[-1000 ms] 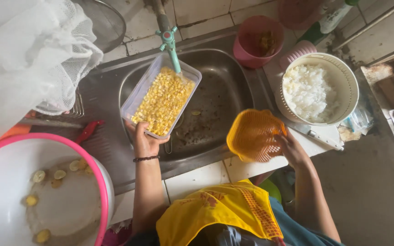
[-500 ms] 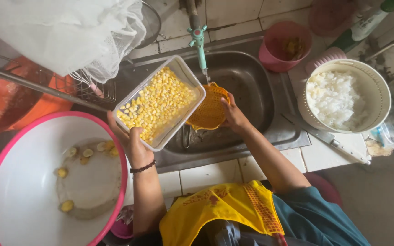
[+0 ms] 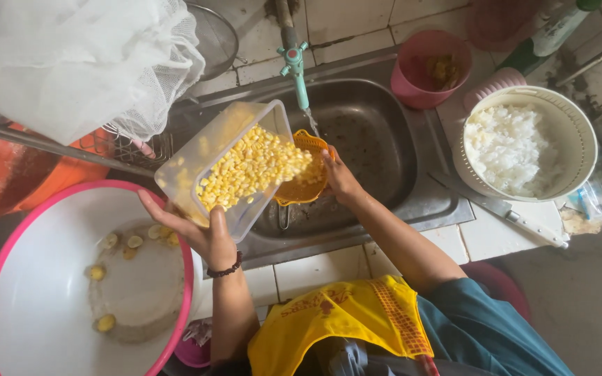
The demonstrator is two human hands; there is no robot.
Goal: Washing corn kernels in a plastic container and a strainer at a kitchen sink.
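- The left hand (image 3: pixel 207 237) grips the near corner of the clear rectangular plastic tub of yellow corn kernels (image 3: pixel 235 167), fingers wrapped underneath, tilting it rightward.
- The right hand (image 3: pixel 339 177) holds the small orange plastic strainer (image 3: pixel 304 182) over the steel sink (image 3: pixel 377 132); its finger positions are hidden.
- Kernels heaped at the tub's lip could overshoot the small strainer and drop into the sink.

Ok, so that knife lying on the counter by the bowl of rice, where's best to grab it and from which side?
Take the knife by its pale handle, the end pointing toward the counter's front edge, coming from the near right. The blade runs up beside the rice bowl, so that end is crowded and sharp; the handle lies flat and free.
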